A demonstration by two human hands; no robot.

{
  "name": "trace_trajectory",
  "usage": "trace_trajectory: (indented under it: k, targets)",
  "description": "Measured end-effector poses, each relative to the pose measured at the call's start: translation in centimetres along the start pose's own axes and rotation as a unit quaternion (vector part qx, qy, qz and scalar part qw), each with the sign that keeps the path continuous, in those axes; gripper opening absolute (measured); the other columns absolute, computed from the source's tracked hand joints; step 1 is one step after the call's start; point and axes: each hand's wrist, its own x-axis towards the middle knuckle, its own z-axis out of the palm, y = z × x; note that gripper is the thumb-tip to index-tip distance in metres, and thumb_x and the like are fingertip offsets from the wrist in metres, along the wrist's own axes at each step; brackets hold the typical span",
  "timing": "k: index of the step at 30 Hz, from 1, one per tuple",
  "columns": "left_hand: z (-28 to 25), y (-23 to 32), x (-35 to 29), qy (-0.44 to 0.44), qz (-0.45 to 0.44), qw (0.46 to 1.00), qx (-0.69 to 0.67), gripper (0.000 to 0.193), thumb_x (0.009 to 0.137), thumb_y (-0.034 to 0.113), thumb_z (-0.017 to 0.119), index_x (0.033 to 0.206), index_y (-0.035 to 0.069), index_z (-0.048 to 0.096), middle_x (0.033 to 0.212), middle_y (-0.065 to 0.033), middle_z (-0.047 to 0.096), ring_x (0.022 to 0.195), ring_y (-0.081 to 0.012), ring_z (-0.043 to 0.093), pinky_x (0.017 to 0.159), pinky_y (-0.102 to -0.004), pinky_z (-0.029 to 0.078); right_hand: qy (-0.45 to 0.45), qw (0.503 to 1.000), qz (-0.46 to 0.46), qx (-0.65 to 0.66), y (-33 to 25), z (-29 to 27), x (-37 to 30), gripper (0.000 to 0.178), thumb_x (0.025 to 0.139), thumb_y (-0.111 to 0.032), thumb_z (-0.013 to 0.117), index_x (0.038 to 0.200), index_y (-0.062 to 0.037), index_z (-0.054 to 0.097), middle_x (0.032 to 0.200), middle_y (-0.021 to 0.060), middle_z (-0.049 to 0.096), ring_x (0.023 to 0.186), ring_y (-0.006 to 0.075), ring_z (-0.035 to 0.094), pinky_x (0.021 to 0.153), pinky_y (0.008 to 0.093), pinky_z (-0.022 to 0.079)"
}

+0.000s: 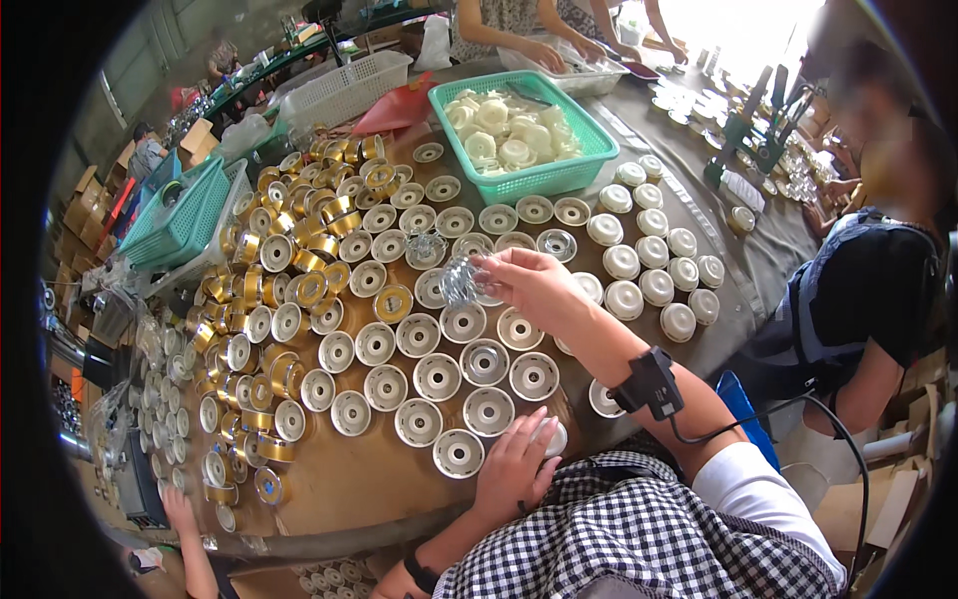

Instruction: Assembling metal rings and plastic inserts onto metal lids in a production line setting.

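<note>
So the right hand (pixel 534 282) is closed down to a pinch, thumb and fingertips together on a bunch of shiny, crinkly silver strips (pixel 460 284). The strips stick out at about 9 o'clock from that hand, above the pale round cups (pixel 436 377). Can't tell if they're touching any.

The left hand (pixel 511 467) is down at 6 o'clock from the right one, palm down and half open. Its thumb and fingers sit either side of a white round piece (pixel 559 439), at 2 o'clock from that palm. Looks gripped to me, but it's partly hidden and I can't tell if it's off the table (pixel 339 489).

Going by the right hand again: green basket (pixel 549 180) of whitish parts at 12, rows of white caps (pixel 624 299) around 3, heap of gold-sided cups (pixel 313 288) over at 9.
</note>
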Motion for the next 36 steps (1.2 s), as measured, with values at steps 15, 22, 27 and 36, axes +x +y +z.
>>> trace_trajectory:
  k: [15,22,27,36]
  targets:
    - [-3.1,2.1,-0.6,0.244,0.027,0.939,-0.241,0.053,0.094,0.018,0.072,0.133,0.001,0.041,0.13,-0.0235,0.052,0.103,-0.0263,0.064,0.089,-0.0379,0.055,-0.079,0.995,0.066,0.014,1.1,1.7,-19.2,0.031,0.1,-0.015,0.066,0.125,-0.0015,0.055,0.105,0.0025,0.064,0.097,0.0091,0.061,0.082,0.0248,0.051]
    - [-4.4,4.0,-1.7,0.104,-0.065,0.969,-0.214,0.057,0.08,0.033,0.087,0.118,0.0,0.059,0.102,-0.0144,0.071,0.09,-0.0235,0.07,0.08,-0.0338,0.056,-0.072,0.972,0.122,-0.188,0.4,-1.6,-22.7,0.043,0.095,-0.017,0.074,0.128,0.0071,0.061,0.108,0.0054,0.072,0.099,0.0094,0.066,0.086,0.0254,0.054]
    - [-4.0,3.8,-2.0,0.057,-0.037,0.977,-0.203,0.054,0.081,0.032,0.086,0.118,0.002,0.061,0.095,-0.0111,0.07,0.083,-0.0227,0.071,0.074,-0.0342,0.057,-0.058,0.976,0.165,-0.128,1.0,-2.5,-23.9,0.042,0.096,-0.014,0.073,0.13,0.0061,0.06,0.111,0.0057,0.07,0.102,0.0103,0.065,0.089,0.0276,0.054]
    - [-4.4,5.0,-1.7,-0.1,-0.386,0.629,-0.667,0.036,0.104,0.038,0.054,0.11,0.003,0.057,0.081,-0.0027,0.06,0.064,-0.0091,0.058,0.055,-0.0207,0.044,-0.231,0.744,-0.317,-0.541,-1.0,-3.9,-23.7,0.05,0.079,-0.008,0.077,0.127,-0.0008,0.064,0.117,0.0129,0.063,0.1,0.0303,0.061,0.086,0.0387,0.054]
